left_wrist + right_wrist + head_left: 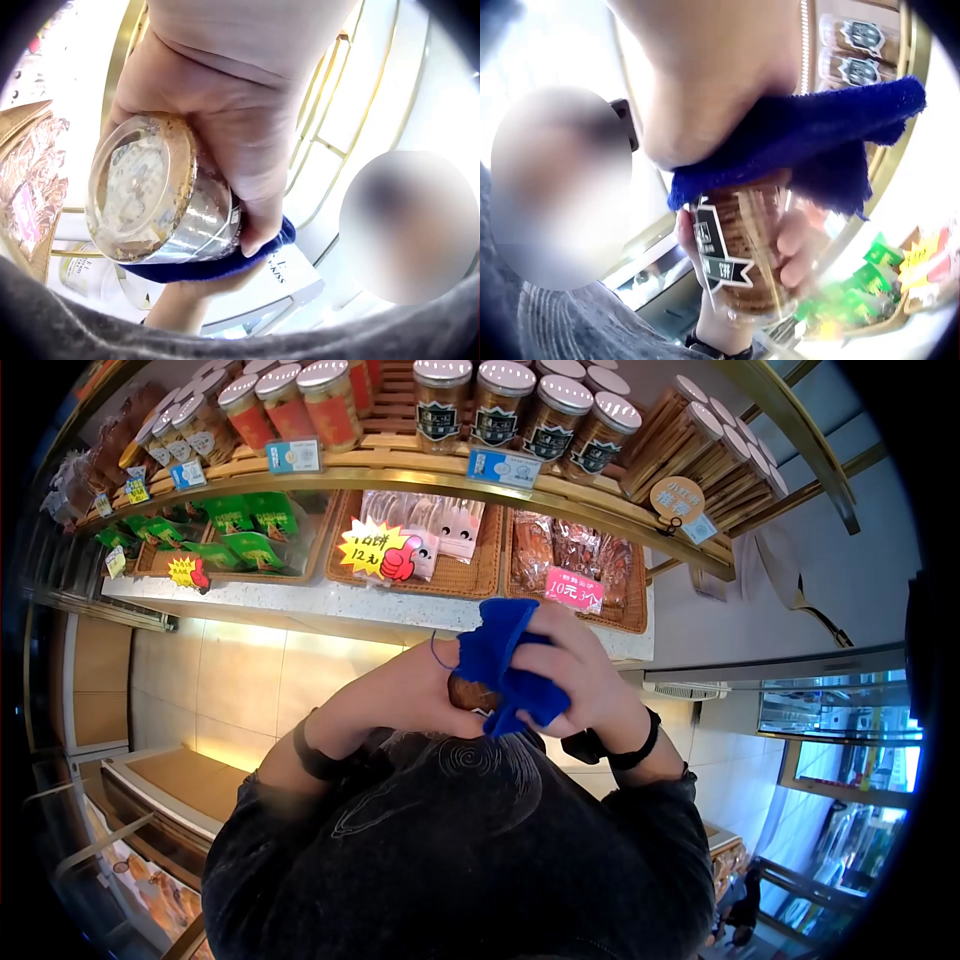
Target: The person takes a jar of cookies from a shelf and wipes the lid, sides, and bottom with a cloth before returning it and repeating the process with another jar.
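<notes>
A clear jar point(761, 259) of brown food, with a black and white label, is in my left hand point(425, 685). The thumb and fingers of that hand wrap its side, as the left wrist view shows, where the round jar bottom point(139, 187) faces the camera. My right hand point(580, 660) grips a blue cloth point(510, 630) that is bunched over the other end of the jar, hiding its lid. In the right wrist view the cloth point(810, 142) spreads under the right palm, and a loose flap hangs off to one side.
Ahead, a slatted shelf point(390, 455) carries several lidded jars point(497, 405) and price tags. Below it, wicker trays point(460, 575) of packaged snacks stand on a white counter point(290, 603). A gold rail point(420, 497) edges the shelf. Serving tongs point(800, 600) lie at right.
</notes>
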The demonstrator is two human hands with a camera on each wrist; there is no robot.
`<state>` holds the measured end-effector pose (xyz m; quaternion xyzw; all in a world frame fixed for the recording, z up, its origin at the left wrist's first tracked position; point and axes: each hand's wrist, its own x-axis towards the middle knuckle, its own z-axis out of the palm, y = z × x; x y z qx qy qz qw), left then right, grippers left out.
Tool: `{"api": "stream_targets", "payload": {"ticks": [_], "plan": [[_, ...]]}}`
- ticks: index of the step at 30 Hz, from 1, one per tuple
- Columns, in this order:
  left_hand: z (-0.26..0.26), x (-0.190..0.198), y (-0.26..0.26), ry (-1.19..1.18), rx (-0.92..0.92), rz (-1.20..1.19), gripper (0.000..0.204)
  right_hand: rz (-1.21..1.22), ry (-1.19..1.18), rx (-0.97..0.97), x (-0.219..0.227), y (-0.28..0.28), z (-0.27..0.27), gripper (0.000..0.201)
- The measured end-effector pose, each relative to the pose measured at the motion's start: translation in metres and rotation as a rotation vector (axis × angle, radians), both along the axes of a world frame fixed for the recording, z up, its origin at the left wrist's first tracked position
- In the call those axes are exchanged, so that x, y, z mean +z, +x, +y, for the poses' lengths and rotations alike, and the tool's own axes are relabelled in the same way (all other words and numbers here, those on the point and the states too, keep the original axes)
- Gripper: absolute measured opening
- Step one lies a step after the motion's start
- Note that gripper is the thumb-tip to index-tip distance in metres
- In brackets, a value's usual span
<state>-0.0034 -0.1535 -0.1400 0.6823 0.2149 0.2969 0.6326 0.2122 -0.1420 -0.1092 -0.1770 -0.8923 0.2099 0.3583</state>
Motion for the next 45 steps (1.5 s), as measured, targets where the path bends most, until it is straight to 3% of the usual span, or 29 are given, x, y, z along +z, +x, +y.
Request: {"api": "stream_targets", "payload": {"ticks": [1, 3, 4, 6, 9, 11, 12, 13, 15, 16, 18, 19, 21, 23, 24, 25, 27, 29, 31, 33, 34, 35, 38, 41, 42, 43, 45], "plan": [[-0.001, 0.003, 0.002, -0.005, 0.007, -0.002, 0.052, 0.071, -0.050, -0.051, -0.007, -0.002, 0.004, 0.040], [0.000, 0.018, 0.003, -0.004, 0.190, 0.536, 0.053, 0.233, -0.175, -0.184, -0.030, -0.008, 0.005, 0.031], [0.000, 0.028, 0.006, 0.074, 0.240, 0.629, 0.055, 0.227, -0.174, -0.171, -0.039, -0.013, 0.004, 0.031], [-0.003, 0.020, 0.008, 0.179, 0.312, 0.720, 0.057, 0.311, -0.438, -0.407, -0.052, -0.021, 0.001, 0.024], [-0.005, 0.011, 0.005, 0.322, 0.353, 0.859, 0.061, 0.348, -0.448, -0.433, -0.060, -0.022, 0.003, 0.022], [0.002, 0.005, -0.005, 0.155, 0.257, 0.447, 0.061, 0.364, -0.489, -0.410, -0.054, -0.018, 0.004, 0.024], [0.009, 0.003, -0.010, -0.118, 0.133, 0.256, 0.056, 0.433, -0.502, -0.336, -0.051, -0.014, 0.008, 0.024], [0.016, -0.008, -0.013, -0.116, 0.135, 0.255, 0.056, 0.503, -0.513, -0.262, -0.049, -0.011, 0.012, 0.025], [0.025, -0.043, -0.016, -0.882, -0.271, -0.194, 0.058, 0.542, -0.526, -0.171, -0.050, -0.006, 0.019, 0.026], [0.024, -0.048, -0.013, -0.999, -0.407, -0.329, 0.057, 0.489, -0.392, -0.079, -0.046, -0.007, 0.021, 0.026], [0.019, -0.047, -0.007, -0.990, -0.489, -0.357, 0.055, 0.383, -0.225, 0.084, -0.041, -0.007, 0.029, 0.026], [0.017, -0.044, -0.005, -0.988, -0.575, -0.382, 0.054, 0.378, -0.223, 0.085, -0.040, -0.008, 0.027, 0.026], [0.014, -0.029, -0.008, -1.003, -0.529, -0.369, 0.055, 0.423, -0.308, -0.032, -0.035, -0.014, 0.020, 0.025], [0.008, -0.015, -0.007, -0.500, -0.074, 0.029, 0.046, 0.461, -0.439, -0.058, -0.030, -0.023, 0.016, 0.023], [0.006, -0.013, -0.005, -0.321, 0.002, 0.008, 0.052, 0.460, -0.645, -0.153, -0.025, -0.027, 0.014, 0.021], [0.002, -0.009, -0.008, -0.328, -0.002, 0.003, 0.052, 0.455, -0.850, -0.251, -0.023, -0.029, 0.013, 0.020], [-0.005, 0.007, -0.014, 0.131, 0.311, 0.487, 0.056, 0.338, -0.905, -0.339, -0.026, -0.032, 0.018, 0.019], [-0.008, 0.009, -0.016, 0.180, 0.379, 0.600, 0.061, 0.577, -1.218, -0.360, -0.027, -0.042, 0.020, 0.018], [-0.009, 0.011, -0.020, 0.329, 0.485, 0.566, 0.064, 0.645, -1.244, -0.362, -0.043, -0.039, 0.023, 0.028], [-0.007, 0.014, -0.031, 0.259, 0.429, 0.490, 0.065, 0.963, -1.357, -0.213, -0.053, -0.038, 0.019, 0.036], [-0.006, 0.014, -0.038, 0.190, 0.371, 0.421, 0.067, 0.909, -1.341, -0.228, -0.058, -0.038, 0.017, 0.050], [-0.006, 0.012, -0.043, 0.189, 0.378, 0.413, 0.067, 0.898, -1.340, -0.228, -0.058, -0.039, 0.011, 0.050], [-0.004, -0.004, -0.055, 0.125, 0.296, 0.274, 0.069, 0.709, -0.888, -0.045, -0.044, -0.055, -0.001, 0.084], [-0.007, -0.012, -0.064, -0.014, 0.191, 0.060, 0.071, 0.410, -0.377, -0.002, -0.048, -0.058, 0.012, 0.079], [-0.011, 0.003, -0.068, 0.082, 0.255, 0.186, 0.071, 0.247, -0.377, -0.108, -0.035, -0.060, 0.006, 0.076], [-0.014, 0.014, -0.072, 0.177, 0.318, 0.312, 0.070, 0.235, -0.375, -0.106, -0.031, -0.063, 0.003, 0.076], [-0.011, 0.010, -0.080, 0.201, 0.287, 0.324, 0.061, 0.287, -0.559, -0.208, -0.025, -0.070, -0.002, 0.074]]}}
